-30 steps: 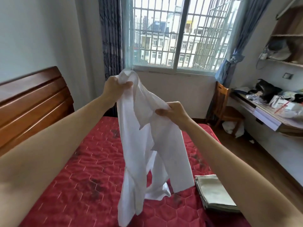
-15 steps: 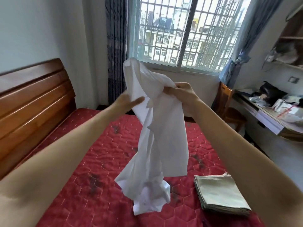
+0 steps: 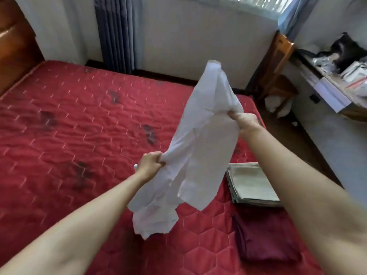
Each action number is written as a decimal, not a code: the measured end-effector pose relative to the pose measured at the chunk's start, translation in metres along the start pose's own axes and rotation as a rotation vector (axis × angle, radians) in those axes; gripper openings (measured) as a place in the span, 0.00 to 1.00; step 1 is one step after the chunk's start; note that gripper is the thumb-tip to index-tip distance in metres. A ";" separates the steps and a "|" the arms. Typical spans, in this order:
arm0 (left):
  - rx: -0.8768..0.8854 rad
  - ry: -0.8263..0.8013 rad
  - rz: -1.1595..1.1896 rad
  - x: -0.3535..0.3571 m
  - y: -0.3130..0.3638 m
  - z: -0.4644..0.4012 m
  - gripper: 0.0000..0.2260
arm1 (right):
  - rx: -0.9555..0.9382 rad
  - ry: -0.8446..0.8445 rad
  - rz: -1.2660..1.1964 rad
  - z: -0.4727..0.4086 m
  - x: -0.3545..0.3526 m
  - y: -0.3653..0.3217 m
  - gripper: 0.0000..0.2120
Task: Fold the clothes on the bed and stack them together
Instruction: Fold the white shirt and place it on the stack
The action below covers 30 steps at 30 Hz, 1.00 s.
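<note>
A white garment [image 3: 200,147] hangs in the air above the red quilted bed [image 3: 75,124], stretched between both hands. My left hand [image 3: 151,162] grips its lower left edge in a fist. My right hand [image 3: 245,121] grips its upper right edge, farther out and higher. One loose end of the garment stands up above the hands, and the rest droops toward the mattress. A folded beige cloth [image 3: 251,184] lies on the bed's right side, with a folded dark red garment [image 3: 264,239] just in front of it.
A wooden headboard [image 3: 14,42] stands at the far left. Grey curtains [image 3: 117,34] hang on the wall beyond the bed. A wooden chair [image 3: 278,70] and a cluttered desk [image 3: 337,80] stand to the right across a strip of floor.
The view has tipped downward. My left hand has dropped and taken a new hold on the garment's lower edge; my right hand has moved right and lower, spreading the cloth. The dark red garment has come into view.
</note>
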<state>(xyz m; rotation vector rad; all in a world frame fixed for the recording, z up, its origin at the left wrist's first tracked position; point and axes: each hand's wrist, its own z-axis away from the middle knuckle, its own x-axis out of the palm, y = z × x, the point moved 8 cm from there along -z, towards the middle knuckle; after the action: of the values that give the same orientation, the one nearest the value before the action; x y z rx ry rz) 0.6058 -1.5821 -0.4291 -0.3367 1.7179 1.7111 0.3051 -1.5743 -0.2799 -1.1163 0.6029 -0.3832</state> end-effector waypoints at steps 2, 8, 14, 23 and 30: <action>-0.019 -0.022 -0.073 0.035 -0.037 -0.022 0.10 | 0.093 0.092 0.222 -0.041 -0.011 0.086 0.24; -0.126 -0.265 -0.466 0.147 -0.169 0.005 0.37 | -0.093 -0.074 0.828 -0.028 0.037 0.314 0.30; -0.147 -0.360 -0.550 0.203 -0.255 0.078 0.47 | -0.365 -0.473 1.126 0.061 0.119 0.465 0.42; 0.206 0.100 -0.377 0.182 -0.228 0.004 0.19 | -0.551 -0.278 1.111 0.059 0.139 0.491 0.30; 0.244 0.201 -0.180 0.120 -0.197 -0.050 0.07 | -0.605 -0.226 0.951 0.052 0.123 0.476 0.01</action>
<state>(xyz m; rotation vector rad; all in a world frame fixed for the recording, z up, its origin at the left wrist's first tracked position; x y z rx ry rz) 0.6251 -1.6164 -0.6618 -0.5482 1.9526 1.3598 0.4284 -1.4169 -0.7324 -1.2712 0.9978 0.7820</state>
